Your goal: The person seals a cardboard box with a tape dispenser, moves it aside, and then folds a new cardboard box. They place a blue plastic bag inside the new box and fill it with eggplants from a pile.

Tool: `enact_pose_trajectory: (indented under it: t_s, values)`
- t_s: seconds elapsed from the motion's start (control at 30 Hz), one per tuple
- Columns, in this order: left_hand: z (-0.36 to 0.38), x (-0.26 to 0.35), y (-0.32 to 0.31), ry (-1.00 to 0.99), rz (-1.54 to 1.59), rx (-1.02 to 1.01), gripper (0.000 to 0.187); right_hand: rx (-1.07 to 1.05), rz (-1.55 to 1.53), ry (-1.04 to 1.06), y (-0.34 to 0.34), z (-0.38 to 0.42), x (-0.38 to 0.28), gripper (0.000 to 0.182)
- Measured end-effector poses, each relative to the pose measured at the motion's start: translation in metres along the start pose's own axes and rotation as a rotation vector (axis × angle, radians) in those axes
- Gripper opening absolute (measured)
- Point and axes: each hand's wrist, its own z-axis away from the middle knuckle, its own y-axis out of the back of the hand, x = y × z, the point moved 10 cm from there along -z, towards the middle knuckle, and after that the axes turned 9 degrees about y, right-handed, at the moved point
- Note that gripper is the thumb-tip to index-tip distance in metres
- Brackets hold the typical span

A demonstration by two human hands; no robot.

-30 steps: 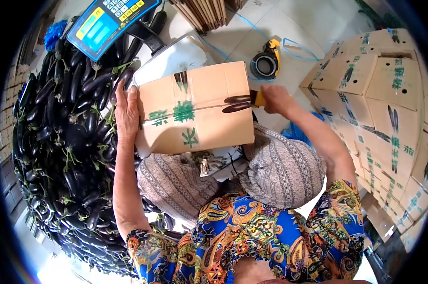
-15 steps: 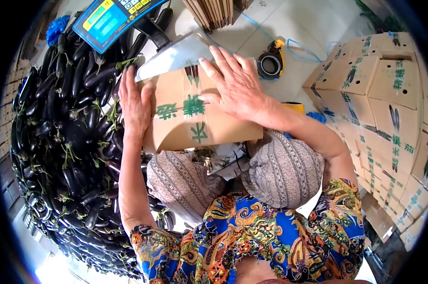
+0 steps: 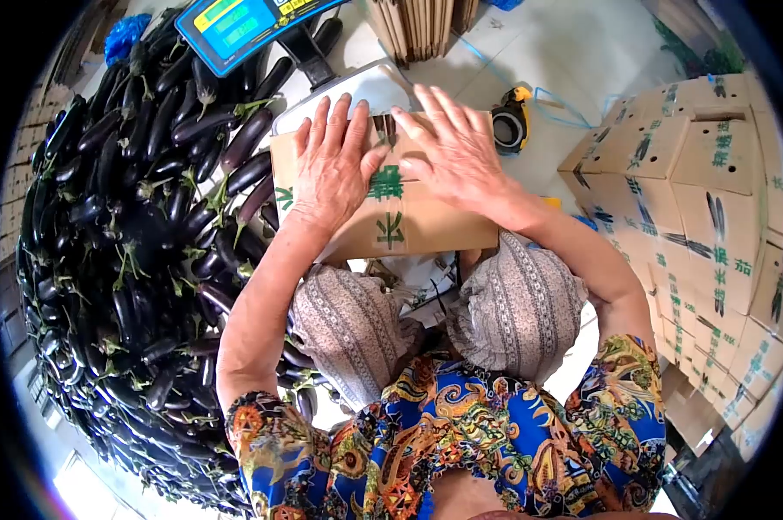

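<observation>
A cardboard box (image 3: 417, 221) with green printing sits before my knees, partly over the pale plate of a scale (image 3: 370, 87). My left hand (image 3: 332, 160) lies on the box top, fingers spread. Beside it, my right hand (image 3: 454, 147) rests flat on the same top, fingers stretched toward the far edge. Clear tape seems to run along the middle of the top, partly under the hands. Both palms hide some of the print.
A large heap of eggplants (image 3: 131, 295) fills the left. The scale's blue display (image 3: 244, 30) rises behind the box. A tape dispenser (image 3: 511, 121) lies on the floor to the right. Printed boxes (image 3: 669, 191) are stacked at the right; flat cardboard (image 3: 413, 30) stands at the back.
My left hand has moved from the box's left side onto its top. My right hand stays on top. The whole view has shifted slightly.
</observation>
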Motion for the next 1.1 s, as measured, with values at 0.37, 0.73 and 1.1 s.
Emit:
enact_pose_trajectory:
  t_s: [0.37,0.73,1.1]
  values:
    - [0.035,-0.115,-0.008,0.354,0.903,-0.074,0.066,0.343,-0.675,-0.334,0.007,0.050,0.064,0.071]
    - [0.254,-0.153,-0.106,1.272,1.536,-0.296,0.075,0.180,-2.047,-0.907,-0.152,0.121,0.053,0.071]
    - [0.390,-0.173,-0.101,1.650,1.229,-0.384,0.076,0.114,-1.999,-0.928,-0.148,0.133,0.036,0.077]
